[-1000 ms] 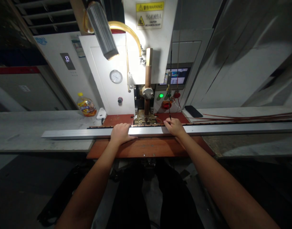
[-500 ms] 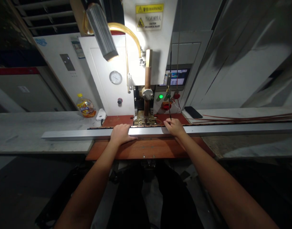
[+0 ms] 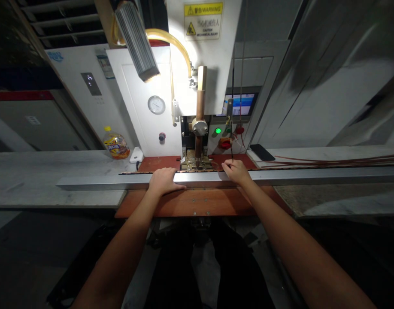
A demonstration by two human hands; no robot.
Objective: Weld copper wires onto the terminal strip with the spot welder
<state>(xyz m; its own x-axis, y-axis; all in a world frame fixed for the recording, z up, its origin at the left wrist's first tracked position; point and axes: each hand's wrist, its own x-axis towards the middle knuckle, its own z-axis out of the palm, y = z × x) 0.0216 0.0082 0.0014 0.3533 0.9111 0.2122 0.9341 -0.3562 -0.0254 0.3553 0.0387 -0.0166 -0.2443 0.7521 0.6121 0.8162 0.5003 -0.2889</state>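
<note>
A long silvery metal bar (image 3: 203, 177) lies crosswise in front of the machine, with a thin dark, copper-edged strip (image 3: 142, 173) along its back edge. Over the bar's top lie the curled fingers of my left hand (image 3: 163, 179), its thumb stretched along the front face. My right hand (image 3: 236, 171) rests at the bar's back edge, thumb and forefinger pinched together near a thin dark rod; what they hold is too small to make out. Between my hands, the copper electrode (image 3: 198, 148) points down close to the strip, above a brass-coloured fixture (image 3: 187, 161).
A reddish-brown board (image 3: 184, 201) lies under the bar. Left stand a drink bottle (image 3: 116, 143) and a white box (image 3: 137, 155). To the right are a black phone (image 3: 262, 152), thin brown strips (image 3: 328, 161) and a lit screen (image 3: 243, 104) above a green button (image 3: 218, 130).
The screen's picture has turned mostly blue, and digits now show on the left panel display. Both hands stay in nearly the same place; the view has shifted slightly.
</note>
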